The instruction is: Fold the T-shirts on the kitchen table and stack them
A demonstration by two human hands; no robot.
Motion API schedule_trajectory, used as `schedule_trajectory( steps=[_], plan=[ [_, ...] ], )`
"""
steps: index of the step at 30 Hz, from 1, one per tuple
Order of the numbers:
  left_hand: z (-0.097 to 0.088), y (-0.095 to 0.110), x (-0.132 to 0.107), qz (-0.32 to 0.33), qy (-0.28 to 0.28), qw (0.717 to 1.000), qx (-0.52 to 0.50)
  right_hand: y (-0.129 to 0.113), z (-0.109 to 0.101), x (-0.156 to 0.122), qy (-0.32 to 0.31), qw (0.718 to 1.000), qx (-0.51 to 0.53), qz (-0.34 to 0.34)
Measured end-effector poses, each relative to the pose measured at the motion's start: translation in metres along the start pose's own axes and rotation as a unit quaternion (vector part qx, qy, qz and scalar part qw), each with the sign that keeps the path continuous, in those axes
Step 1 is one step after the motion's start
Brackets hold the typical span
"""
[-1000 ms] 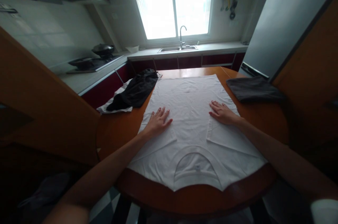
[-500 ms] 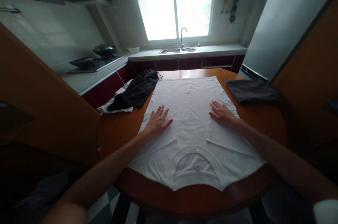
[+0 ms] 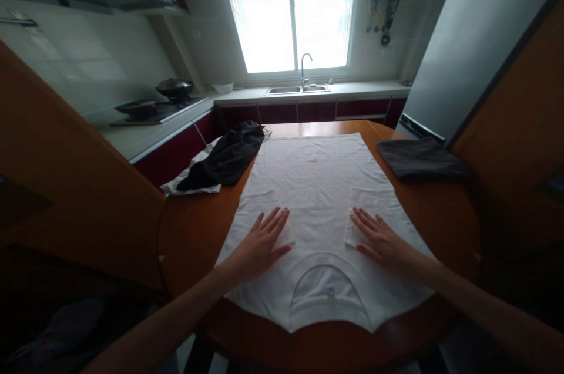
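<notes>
A white T-shirt (image 3: 315, 174) lies spread on the wooden table (image 3: 189, 239), its round neckline towards me and both sleeves folded inward over the body. My left hand (image 3: 264, 239) rests flat on the left sleeve, fingers stretched out and holding nothing. On the right sleeve lies my right hand (image 3: 383, 242), also flat with its fingers extended. Parts of both sleeves are hidden under the hands. Faint creases run across the shirt.
Black and white garments (image 3: 227, 157) lie bunched at the table's left edge. A folded dark grey cloth (image 3: 420, 159) sits at the right. Beyond are a counter with a sink (image 3: 284, 90), a stove with pans (image 3: 174, 89) and a fridge (image 3: 458, 51).
Both hands have slid towards me over the folded sleeves, closer to the neckline. More of each sleeve's far part now shows. The other garments stay where they were.
</notes>
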State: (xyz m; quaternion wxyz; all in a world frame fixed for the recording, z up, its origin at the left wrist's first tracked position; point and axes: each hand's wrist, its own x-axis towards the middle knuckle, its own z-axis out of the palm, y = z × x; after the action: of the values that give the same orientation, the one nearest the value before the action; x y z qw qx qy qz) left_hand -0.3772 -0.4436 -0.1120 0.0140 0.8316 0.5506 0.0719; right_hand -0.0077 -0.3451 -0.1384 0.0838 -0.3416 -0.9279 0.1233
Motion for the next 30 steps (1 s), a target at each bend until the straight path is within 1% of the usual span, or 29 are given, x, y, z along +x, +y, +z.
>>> schedule_trajectory(
  steps=[2, 3, 6, 9, 12, 14, 17, 19, 21, 24, 27, 30],
  plan=[
    [0.004, 0.013, -0.013, -0.012, 0.025, 1.000, 0.003, -0.009, 0.002, -0.014, 0.005, 1.000, 0.018, 0.000],
    [0.005, 0.019, -0.019, -0.010, 0.019, 1.000, 0.001, -0.013, 0.003, -0.020, 0.007, 1.000, 0.025, -0.001],
    [0.005, 0.029, -0.031, 0.011, -0.030, 0.999, -0.021, -0.022, 0.004, -0.033, -0.001, 0.999, 0.043, -0.013],
    [-0.005, 0.033, -0.038, 0.043, -0.047, 0.996, -0.066, -0.027, 0.004, -0.046, -0.010, 0.997, 0.058, -0.040],
    [-0.019, 0.037, -0.047, 0.111, -0.047, 0.987, -0.108, -0.028, -0.001, -0.062, -0.015, 0.995, 0.070, -0.073],
    [-0.025, 0.039, -0.054, 0.156, -0.043, 0.980, -0.117, -0.028, -0.004, -0.073, -0.021, 0.992, 0.076, -0.101],
    [-0.026, 0.041, -0.063, 0.201, -0.022, 0.973, -0.107, -0.025, -0.007, -0.087, -0.019, 0.988, 0.069, -0.138],
    [-0.024, 0.042, -0.067, 0.216, -0.005, 0.972, -0.096, -0.021, -0.006, -0.092, 0.003, 0.987, 0.056, -0.154],
    [-0.023, 0.043, -0.070, 0.226, 0.010, 0.970, -0.088, -0.018, -0.006, -0.095, 0.040, 0.984, 0.035, -0.169],
    [-0.023, 0.045, -0.075, 0.225, 0.013, 0.972, -0.070, -0.015, -0.006, -0.098, 0.091, 0.974, -0.006, -0.207],
    [-0.026, 0.043, -0.082, 0.180, -0.004, 0.983, -0.034, -0.014, -0.012, -0.101, 0.115, 0.965, -0.033, -0.235],
    [-0.028, 0.031, -0.091, 0.130, -0.026, 0.991, 0.003, -0.009, -0.018, -0.105, 0.125, 0.965, -0.052, -0.227]
  ],
)
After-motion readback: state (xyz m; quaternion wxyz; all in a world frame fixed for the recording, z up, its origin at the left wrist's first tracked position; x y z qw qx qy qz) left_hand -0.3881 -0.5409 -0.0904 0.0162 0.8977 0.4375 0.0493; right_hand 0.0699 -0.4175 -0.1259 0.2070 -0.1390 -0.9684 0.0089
